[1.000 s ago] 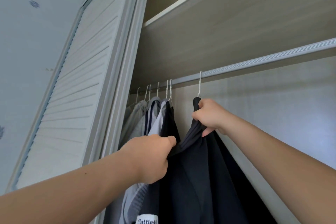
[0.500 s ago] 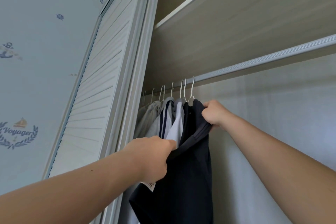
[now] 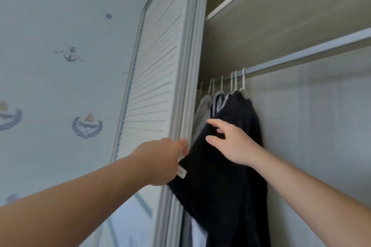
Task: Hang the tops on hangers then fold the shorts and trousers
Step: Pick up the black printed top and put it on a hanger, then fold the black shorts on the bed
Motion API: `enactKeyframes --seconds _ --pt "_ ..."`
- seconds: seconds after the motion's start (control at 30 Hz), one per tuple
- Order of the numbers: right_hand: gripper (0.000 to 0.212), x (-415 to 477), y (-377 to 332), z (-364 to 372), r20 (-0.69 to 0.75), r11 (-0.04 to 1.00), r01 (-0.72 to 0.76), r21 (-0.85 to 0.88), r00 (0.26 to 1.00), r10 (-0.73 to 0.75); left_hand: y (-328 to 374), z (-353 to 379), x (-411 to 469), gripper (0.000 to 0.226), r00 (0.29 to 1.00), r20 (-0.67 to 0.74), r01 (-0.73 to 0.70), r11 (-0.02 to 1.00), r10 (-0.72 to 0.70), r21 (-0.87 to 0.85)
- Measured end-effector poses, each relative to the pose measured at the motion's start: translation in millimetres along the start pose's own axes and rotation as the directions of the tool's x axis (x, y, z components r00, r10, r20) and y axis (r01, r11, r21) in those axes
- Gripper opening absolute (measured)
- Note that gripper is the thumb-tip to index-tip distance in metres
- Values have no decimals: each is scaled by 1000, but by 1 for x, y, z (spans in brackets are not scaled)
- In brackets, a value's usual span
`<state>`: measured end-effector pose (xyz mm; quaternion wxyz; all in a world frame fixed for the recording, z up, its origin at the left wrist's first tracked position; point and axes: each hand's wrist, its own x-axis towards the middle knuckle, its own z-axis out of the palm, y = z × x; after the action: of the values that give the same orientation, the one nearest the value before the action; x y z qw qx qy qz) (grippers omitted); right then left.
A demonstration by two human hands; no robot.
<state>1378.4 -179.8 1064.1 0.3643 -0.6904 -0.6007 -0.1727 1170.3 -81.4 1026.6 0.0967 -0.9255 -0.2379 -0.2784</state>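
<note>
Head camera is looking up into a wardrobe, and I am seeing a dark navy fabric top [image 3: 230, 196] hanging from a thin white wire hanger [image 3: 243, 84] on the grey metal rail [image 3: 301, 57]. It is sitting at the right end of a tight row of hung clothes, with pale grey and white garments [image 3: 202, 110] pressed in just to its left, toward the far corner.

My right hand [image 3: 232, 142] is lying over the upper front of the navy top with its fingers straight and spread apart, holding nothing. The top is hanging directly behind and below this hand, its collar up and to the right of the fingertips.

My left hand [image 3: 160, 161] is reaching to the top's left edge, right beside a small white label [image 3: 182, 171] on the hem. Its fingers are hiding behind the knuckles, so I cannot tell whether it is gripping the cloth or only touching it.

To the left, the white louvred wardrobe door [image 3: 152, 86] is standing against pale blue nautical wallpaper [image 3: 60, 66]. A beige wooden shelf [image 3: 281, 16] is running above the rail.
</note>
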Motion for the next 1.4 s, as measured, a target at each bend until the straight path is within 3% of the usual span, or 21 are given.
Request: enactKeyframes --seconds 0.17,0.33,0.5,0.63,0.87,1.0,1.13,1.4 --pt "63 -44 -79 59 97 987 159 -33 983 -156 -56 -13 -93 27 990 22 139 990 -139 18" --pt "69 -106 -183 133 217 945 325 -23 925 -313 -111 -27 -228 55 960 -15 278 949 -279 147" --pt "71 -187 -298 210 321 883 450 133 824 -468 -147 -45 -397 74 870 -21 487 850 -493 203" --pt "71 -258 -391 264 376 797 523 301 703 -604 -160 -63 -539 75 760 -46 636 728 -648 256" --pt "75 -375 -537 342 425 622 589 516 455 -783 -142 -87 -763 76 428 -93 867 379 -899 324" --pt "65 -440 -604 385 428 502 601 622 276 -860 -114 -90 -869 82 172 -107 935 128 -979 329" --pt "64 -502 -663 424 429 423 548 722 125 -894 -90 -94 -952 84 -102 -131 951 -135 -986 279" --pt "69 -585 -784 500 445 335 475 814 -139 -885 -91 -111 -1081 90 -442 -125 868 -459 -888 190"
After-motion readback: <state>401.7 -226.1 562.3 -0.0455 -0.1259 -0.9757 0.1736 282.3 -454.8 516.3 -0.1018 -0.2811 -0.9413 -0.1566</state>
